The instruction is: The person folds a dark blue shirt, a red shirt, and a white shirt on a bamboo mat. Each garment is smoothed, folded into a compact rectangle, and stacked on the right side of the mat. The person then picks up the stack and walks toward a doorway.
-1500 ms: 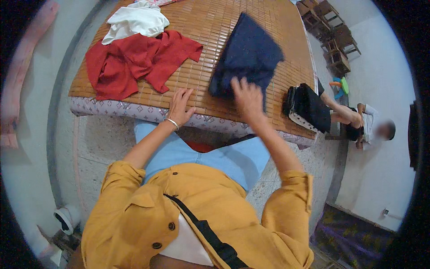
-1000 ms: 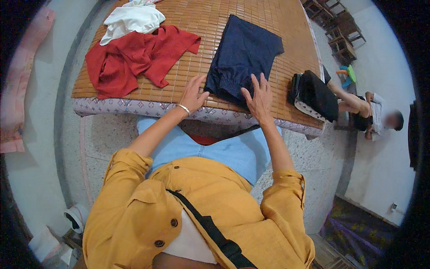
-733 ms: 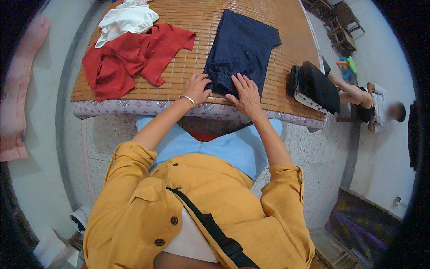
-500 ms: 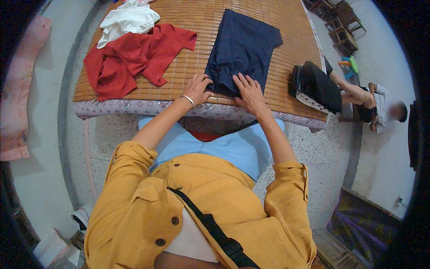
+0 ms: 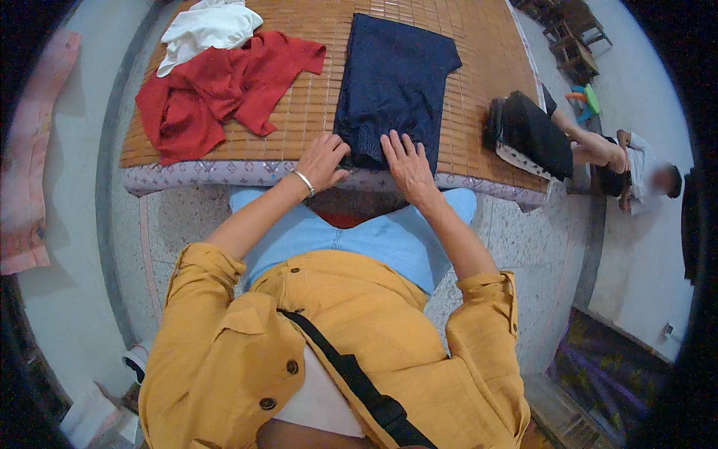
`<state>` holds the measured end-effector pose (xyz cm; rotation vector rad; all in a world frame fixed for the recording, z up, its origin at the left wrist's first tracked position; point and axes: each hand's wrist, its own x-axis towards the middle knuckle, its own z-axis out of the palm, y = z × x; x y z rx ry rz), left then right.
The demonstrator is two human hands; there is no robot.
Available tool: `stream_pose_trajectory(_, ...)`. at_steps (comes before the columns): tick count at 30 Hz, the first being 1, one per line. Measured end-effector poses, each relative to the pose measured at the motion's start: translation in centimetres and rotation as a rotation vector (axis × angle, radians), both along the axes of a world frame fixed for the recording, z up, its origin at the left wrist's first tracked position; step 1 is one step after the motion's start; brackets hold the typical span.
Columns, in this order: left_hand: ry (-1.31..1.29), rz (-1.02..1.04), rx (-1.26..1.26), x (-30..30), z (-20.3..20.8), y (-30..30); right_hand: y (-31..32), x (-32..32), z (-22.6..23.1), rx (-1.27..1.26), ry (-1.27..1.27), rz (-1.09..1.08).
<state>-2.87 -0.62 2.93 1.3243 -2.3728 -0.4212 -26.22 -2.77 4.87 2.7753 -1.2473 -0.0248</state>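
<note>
Both my hands on the dark blue garment at the bed's near edge.

My left hand (image 5: pixel 323 159) curls its fingers around the near left corner of the folded dark blue garment (image 5: pixel 396 82), while my right hand (image 5: pixel 407 166) lies open and flat, fingers spread, on its near end. The garment stretches from the near edge toward the far side on the bamboo mat (image 5: pixel 479 67) covering the bed. A red garment (image 5: pixel 213 101) lies toward the left edge, with a white cloth (image 5: pixel 209 26) touching it at the far left corner.
</note>
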Motion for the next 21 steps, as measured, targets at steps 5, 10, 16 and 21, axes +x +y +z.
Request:
stream_pose_trajectory(5, -0.165, -0.033, -0.036, 1.8, 0.7, 1.1, 1.4, -0.2, 0.7, 0.082, -0.056, -0.005)
stream_pose_trajectory(10, 0.007, -0.248, -0.026, 2.6, 1.5, -2.4, 1.2, -0.1, 1.3, 0.13, -0.027, 0.012)
stream_pose_trajectory(16, 0.134, -0.463, 0.199, -0.9, 1.6, -6.8, 2.0, -0.3, 2.7, 0.206, -0.084, 0.064)
stream_pose_trajectory(21, 0.3, -0.336, 0.608, -1.1, 0.5, -6.5, 0.7, -0.6, 8.4, 0.665, -0.255, 0.024)
